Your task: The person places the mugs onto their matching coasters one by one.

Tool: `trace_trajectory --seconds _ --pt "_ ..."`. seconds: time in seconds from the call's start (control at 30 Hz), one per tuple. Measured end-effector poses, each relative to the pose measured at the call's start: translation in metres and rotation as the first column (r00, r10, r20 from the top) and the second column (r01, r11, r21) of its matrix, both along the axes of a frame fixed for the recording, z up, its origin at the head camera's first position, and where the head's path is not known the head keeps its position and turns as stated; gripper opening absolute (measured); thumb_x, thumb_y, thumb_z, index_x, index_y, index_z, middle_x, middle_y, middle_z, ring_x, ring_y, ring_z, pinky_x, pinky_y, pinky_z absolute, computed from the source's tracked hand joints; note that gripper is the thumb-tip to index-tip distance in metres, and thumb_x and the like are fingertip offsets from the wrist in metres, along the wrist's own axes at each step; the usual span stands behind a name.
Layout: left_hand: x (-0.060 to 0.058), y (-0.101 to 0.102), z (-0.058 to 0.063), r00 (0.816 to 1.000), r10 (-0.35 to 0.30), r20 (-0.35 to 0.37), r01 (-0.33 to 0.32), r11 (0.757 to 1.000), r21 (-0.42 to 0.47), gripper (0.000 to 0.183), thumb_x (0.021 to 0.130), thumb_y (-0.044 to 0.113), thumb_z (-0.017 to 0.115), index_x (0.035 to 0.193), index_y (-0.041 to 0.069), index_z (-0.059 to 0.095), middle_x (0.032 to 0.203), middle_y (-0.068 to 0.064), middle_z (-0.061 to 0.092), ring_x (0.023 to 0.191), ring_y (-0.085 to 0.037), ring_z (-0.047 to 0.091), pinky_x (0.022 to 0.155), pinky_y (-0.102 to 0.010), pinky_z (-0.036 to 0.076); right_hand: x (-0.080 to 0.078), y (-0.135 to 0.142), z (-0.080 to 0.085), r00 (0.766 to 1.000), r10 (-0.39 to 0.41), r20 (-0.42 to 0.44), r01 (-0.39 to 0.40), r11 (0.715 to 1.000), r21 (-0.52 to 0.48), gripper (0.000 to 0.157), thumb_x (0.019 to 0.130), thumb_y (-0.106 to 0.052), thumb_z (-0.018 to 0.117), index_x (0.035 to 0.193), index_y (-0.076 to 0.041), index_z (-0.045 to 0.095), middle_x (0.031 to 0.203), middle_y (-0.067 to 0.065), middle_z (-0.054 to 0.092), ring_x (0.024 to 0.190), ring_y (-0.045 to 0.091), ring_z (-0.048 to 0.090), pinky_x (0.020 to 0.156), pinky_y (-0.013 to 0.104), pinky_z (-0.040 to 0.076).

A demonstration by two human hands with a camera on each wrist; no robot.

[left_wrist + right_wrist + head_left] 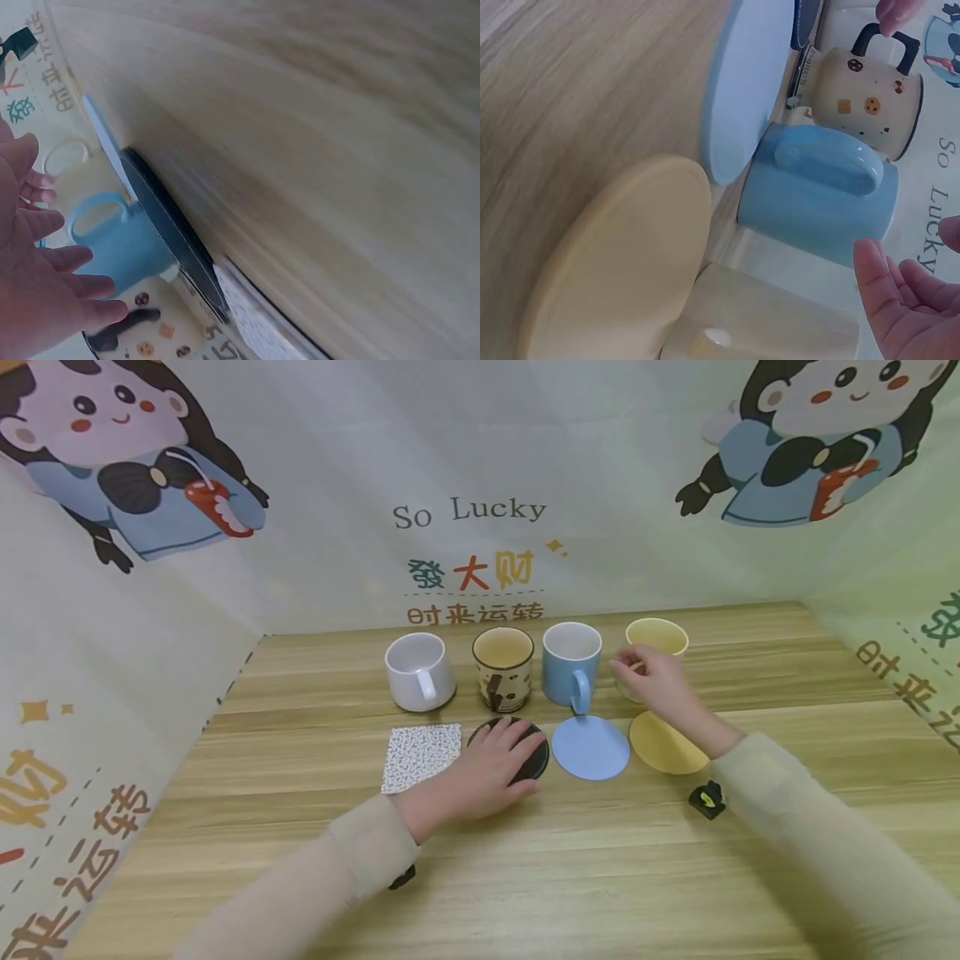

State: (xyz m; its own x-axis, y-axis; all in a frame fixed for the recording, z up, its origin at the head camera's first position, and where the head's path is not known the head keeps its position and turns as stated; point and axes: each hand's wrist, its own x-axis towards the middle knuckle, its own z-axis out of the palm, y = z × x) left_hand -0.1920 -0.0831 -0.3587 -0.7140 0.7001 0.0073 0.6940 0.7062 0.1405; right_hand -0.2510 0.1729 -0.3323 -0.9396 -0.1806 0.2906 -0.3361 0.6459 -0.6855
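Note:
Over the round black coaster (536,766) hovers my left hand (487,772), fingers spread and holding nothing. In the left wrist view these fingers show in front of the cookie-patterned mug (161,319) and the blue mug (127,244). My right hand (660,685) is at the yellow mug (660,631), partly covering it, with thumb and fingers apart and nothing between them in the right wrist view. A round yellow coaster (663,747) lies below that hand. Beside it is a round blue coaster (591,747), just in front of the blue mug.
A white mug (405,685) stands at the row's left end, handle toward me. In front of it lies a square white patterned coaster (420,750). The wooden table (525,893) meets a printed cloth backdrop (322,527) behind the mugs and at both sides.

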Motion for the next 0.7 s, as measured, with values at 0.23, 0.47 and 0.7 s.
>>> trace_trajectory --seconds 0.23,0.47,0.7 --pt "0.002 0.019 -0.001 0.995 0.013 0.099 -0.003 0.994 -0.109 0.067 0.093 0.047 0.044 0.145 0.010 0.023 0.151 -0.012 0.019 0.138 -0.036 0.013 0.109 -0.051 0.017 -0.009 -0.010 -0.010 0.987 0.004 0.160 -0.001 1.000 -0.018 0.033 0.093 -0.021 0.052 0.108 0.007 0.059 0.091 0.022 0.062 0.066 0.020 0.059 0.054 0.022 0.048" --pt "0.008 0.034 -0.006 0.985 0.018 0.172 0.013 0.984 -0.175 0.075 0.091 0.054 0.041 0.147 0.010 0.019 0.153 -0.010 0.007 0.140 -0.032 0.006 0.109 -0.051 0.015 -0.013 -0.021 -0.012 0.950 0.021 0.311 -0.014 1.000 -0.023 0.037 0.093 -0.027 0.052 0.102 0.008 0.058 0.072 0.013 0.060 0.053 0.011 0.052 0.050 0.023 0.047" --pt "0.015 0.043 -0.008 0.980 0.001 0.201 0.052 0.966 -0.254 0.081 0.088 0.061 0.038 0.147 0.009 0.017 0.154 -0.010 0.004 0.140 -0.031 0.002 0.110 -0.050 0.013 -0.014 -0.026 -0.018 0.906 0.016 0.423 -0.007 1.000 -0.024 0.040 0.094 -0.028 0.049 0.104 0.010 0.057 0.065 0.007 0.055 0.052 0.011 0.053 0.050 0.023 0.049"
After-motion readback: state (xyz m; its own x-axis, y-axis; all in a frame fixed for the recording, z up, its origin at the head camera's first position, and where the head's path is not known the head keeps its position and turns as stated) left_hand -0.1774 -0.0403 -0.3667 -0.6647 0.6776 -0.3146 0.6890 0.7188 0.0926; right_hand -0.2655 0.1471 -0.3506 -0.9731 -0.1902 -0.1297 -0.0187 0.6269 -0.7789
